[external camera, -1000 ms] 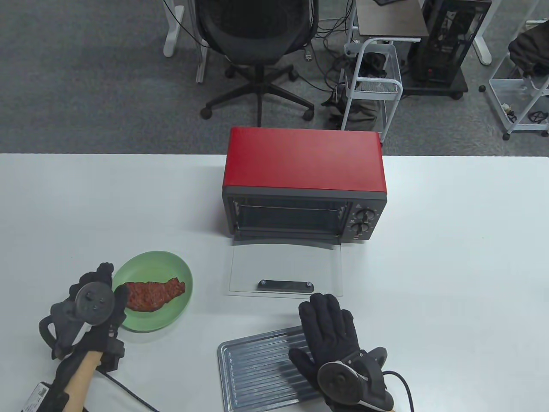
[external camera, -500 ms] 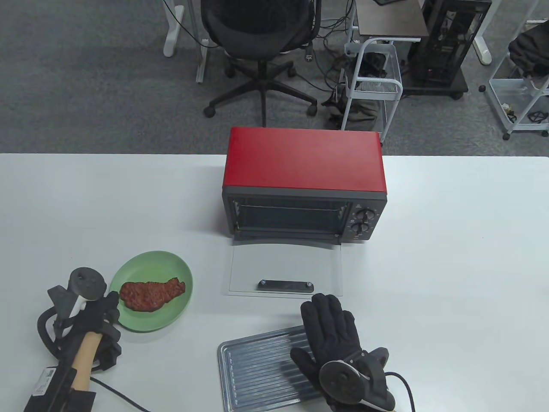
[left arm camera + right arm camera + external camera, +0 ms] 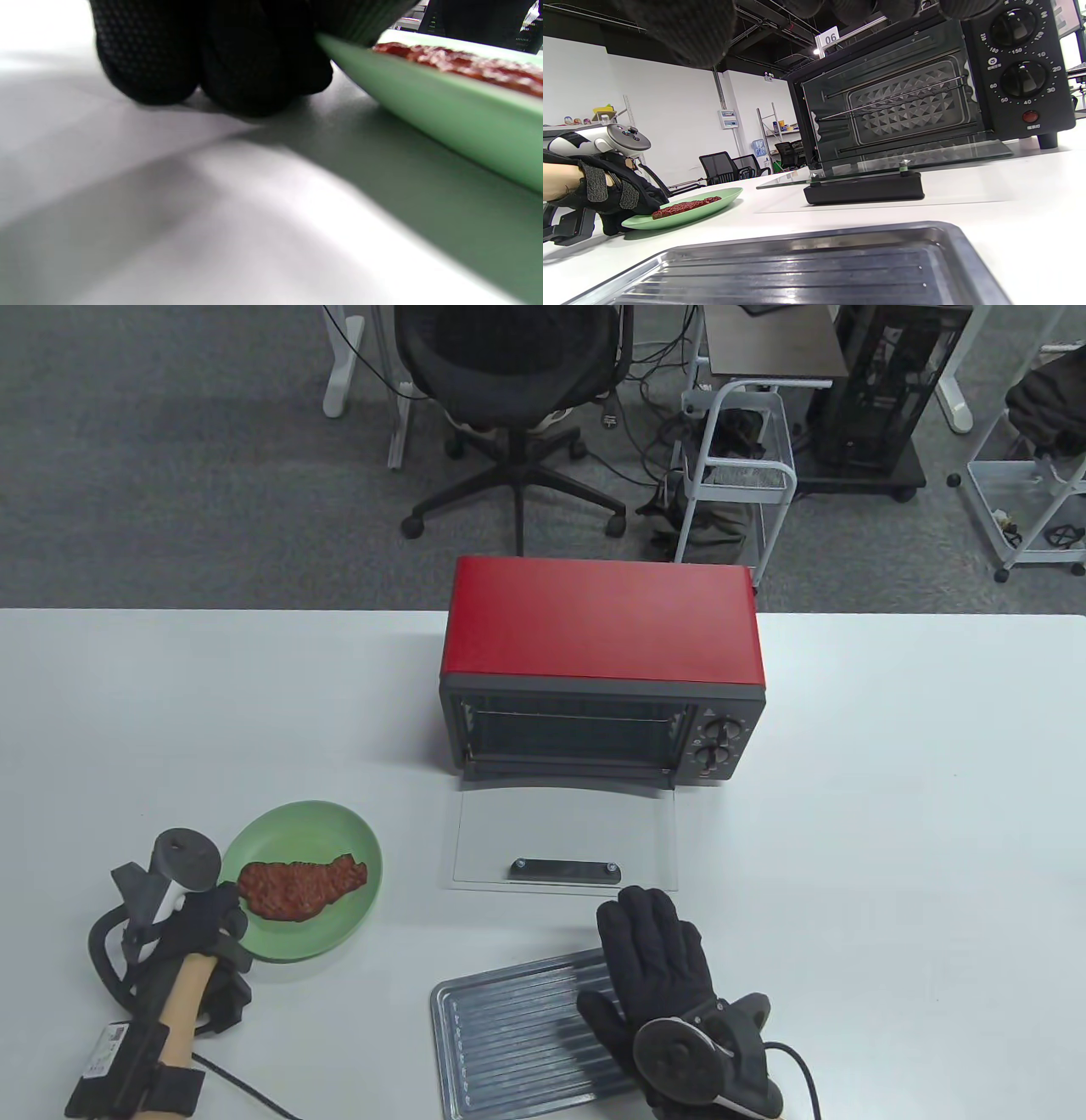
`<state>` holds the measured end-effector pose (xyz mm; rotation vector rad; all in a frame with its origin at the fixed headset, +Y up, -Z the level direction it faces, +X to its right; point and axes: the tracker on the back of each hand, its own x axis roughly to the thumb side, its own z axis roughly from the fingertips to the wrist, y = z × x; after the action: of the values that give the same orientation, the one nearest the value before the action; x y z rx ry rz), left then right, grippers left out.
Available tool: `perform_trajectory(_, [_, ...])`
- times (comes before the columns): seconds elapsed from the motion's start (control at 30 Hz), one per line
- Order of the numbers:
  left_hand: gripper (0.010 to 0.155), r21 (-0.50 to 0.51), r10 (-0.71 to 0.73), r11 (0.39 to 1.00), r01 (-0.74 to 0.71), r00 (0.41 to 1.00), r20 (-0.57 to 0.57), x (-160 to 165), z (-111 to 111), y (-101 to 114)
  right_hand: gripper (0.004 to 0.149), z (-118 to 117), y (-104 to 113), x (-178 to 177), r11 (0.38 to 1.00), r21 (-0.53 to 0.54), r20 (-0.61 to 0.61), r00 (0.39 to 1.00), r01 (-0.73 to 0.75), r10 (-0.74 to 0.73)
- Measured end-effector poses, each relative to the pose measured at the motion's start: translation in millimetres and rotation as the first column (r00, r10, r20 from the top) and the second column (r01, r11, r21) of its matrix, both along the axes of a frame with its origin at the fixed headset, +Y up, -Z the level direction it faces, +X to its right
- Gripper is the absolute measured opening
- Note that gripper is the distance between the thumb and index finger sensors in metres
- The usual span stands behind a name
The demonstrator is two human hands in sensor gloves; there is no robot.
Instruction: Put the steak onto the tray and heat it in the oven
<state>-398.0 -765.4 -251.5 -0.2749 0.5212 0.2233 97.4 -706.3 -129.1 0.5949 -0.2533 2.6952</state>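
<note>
At the bottom of the table view, slightly right of centre, I am resting my right hand [image 3: 657,976] flat on the right end of the metal tray [image 3: 509,1035], fingers straight and holding nothing. The tray is lying bare on the white surface [image 3: 891,857].

At the lower left, I am gripping the near-left rim of the green plate [image 3: 339,925] with my left hand [image 3: 204,920]. In the left wrist view my curled fingers [image 3: 254,63] are pressing against the surface at the plate's edge, with the rim running up into the hand.

The steak [image 3: 299,886] is lying in the middle of that plate, to the left of the tray and well apart from it.

Further up, in the middle of the frame, the red oven [image 3: 601,678] is standing with its glass door [image 3: 560,840] folded down flat onto the surface, its rack visible inside.

My judgement is that the task is at an early stage: the oven is open and the tray is ready, but the steak is not yet on the tray. Transferring it, sliding the tray in, closing the door and setting the dials [image 3: 718,744] are all left.
</note>
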Motion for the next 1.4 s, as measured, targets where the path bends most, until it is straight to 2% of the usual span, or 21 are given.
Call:
perform_trajectory(0.3, [0.051,0.051,0.227,0.973,-0.225,0.973,-0.042,-10,5,0,0.087,0,0,1,1.0,0.0,0.002,1.0,0.008,-0.008])
perform_trajectory(0.6, [0.051,0.089,0.3,0.951,-0.297,0.954,-0.024,-13,6,-2,0.087,0,0,1,1.0,-0.007,0.001,1.0,0.005,-0.005])
perform_trajectory(0.67, [0.055,0.109,0.337,0.936,-0.334,0.941,-0.015,-13,6,-2,0.087,-1,0,1,1.0,-0.007,0.003,1.0,0.009,-0.009])
perform_trajectory(0.77, [0.061,0.078,0.344,0.936,-0.343,0.939,-0.001,-12,6,-2,0.086,-1,-1,0,1.0,-0.01,0.005,1.0,0.008,-0.008])
perform_trajectory(0.97, [0.057,0.157,0.44,0.887,-0.435,0.898,0.002,-13,13,2,0.086,-1,0,0,1.0,-0.007,0.007,1.0,0.009,-0.009])
perform_trajectory(1.13, [0.057,0.266,0.465,0.84,-0.473,0.88,0.095,-2,21,20,0.086,-2,0,0,1.0,-0.004,0.01,1.0,0.017,-0.017])
perform_trajectory(1.3, [0.057,0.259,0.459,0.822,-0.507,0.859,0.228,25,31,43,0.086,-2,0,0,1.0,-0.003,0.013,1.0,0.017,-0.017])
perform_trajectory(1.4, [0.057,0.223,0.463,0.81,-0.542,0.825,0.323,51,40,50,0.086,-3,0,0,1.0,-0.002,0.02,1.0,0.021,-0.021])
